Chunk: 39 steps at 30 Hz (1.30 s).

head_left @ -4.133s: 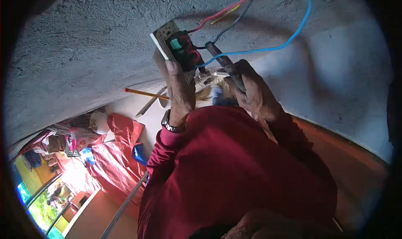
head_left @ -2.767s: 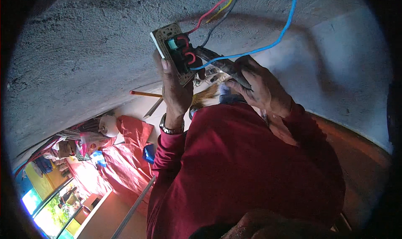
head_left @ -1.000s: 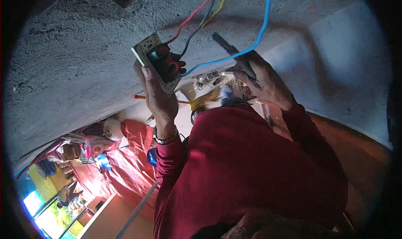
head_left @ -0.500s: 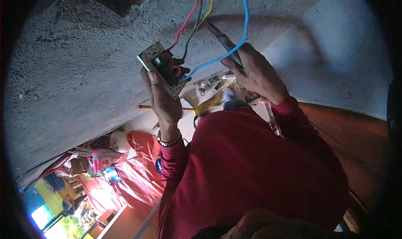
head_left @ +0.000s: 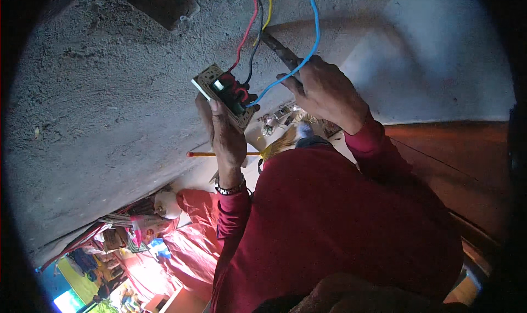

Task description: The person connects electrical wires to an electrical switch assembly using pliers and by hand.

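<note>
In my left hand (head_left: 226,134) is an electrical switch plate (head_left: 240,121), gripped by its lower edge and tilted, its back with dark switch bodies showing. A red wire (head_left: 241,44), a black wire (head_left: 252,60) and a blue wire (head_left: 315,36) run down into its back, and a short red loop sits among the terminals. My right hand (head_left: 332,93) is closed around dark pliers (head_left: 282,51), seen partly in shadow. Their tip meets the yellow wire (head_left: 268,11) near its loose lower end. Whether the jaws pinch the wire is too dark to tell.
A rough grey wall (head_left: 121,82) lies close ahead, with a dark square recess (head_left: 163,6). Below are a broom (head_left: 279,143), small fittings (head_left: 269,123) and a red sheet (head_left: 195,241). An orange-brown surface (head_left: 439,154) spreads at the right.
The view has shifted a little, so the plate and left hand appear lower and further right. The pliers' tip has moved along the yellow wire toward its lower end.
</note>
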Each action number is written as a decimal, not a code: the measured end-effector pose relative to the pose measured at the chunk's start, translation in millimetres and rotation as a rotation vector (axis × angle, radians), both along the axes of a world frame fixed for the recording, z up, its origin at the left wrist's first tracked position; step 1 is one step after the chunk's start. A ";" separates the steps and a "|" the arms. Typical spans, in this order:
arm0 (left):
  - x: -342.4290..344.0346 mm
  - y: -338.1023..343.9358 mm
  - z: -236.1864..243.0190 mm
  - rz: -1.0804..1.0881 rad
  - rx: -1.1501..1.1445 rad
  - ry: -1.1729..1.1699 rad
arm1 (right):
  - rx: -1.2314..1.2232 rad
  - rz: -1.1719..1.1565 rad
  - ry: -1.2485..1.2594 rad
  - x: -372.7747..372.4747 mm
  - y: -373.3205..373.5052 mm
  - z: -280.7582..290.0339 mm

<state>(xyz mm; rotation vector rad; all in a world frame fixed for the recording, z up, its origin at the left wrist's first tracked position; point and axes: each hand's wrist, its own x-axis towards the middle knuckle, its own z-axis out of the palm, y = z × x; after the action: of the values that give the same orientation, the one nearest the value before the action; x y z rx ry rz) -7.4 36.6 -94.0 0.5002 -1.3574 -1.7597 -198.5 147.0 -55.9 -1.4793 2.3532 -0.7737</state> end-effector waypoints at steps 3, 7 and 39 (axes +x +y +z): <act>-0.4 -0.7 2.9 -0.040 0.051 0.042 | -0.025 -0.007 0.119 3.5 -2.3 -2.6; 0.2 -3.6 0.1 -0.063 0.043 0.042 | -0.045 -0.013 0.110 12.1 -8.8 -2.5; -39.9 1.7 -23.4 -0.118 0.103 -0.002 | -0.066 0.154 -0.149 -3.7 82.3 -40.7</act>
<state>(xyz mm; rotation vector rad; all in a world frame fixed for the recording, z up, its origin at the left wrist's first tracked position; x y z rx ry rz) -47.3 38.4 -117.4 0.4865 -1.3257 -1.9338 -202.2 229.3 -96.5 -1.5506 2.0968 -0.8962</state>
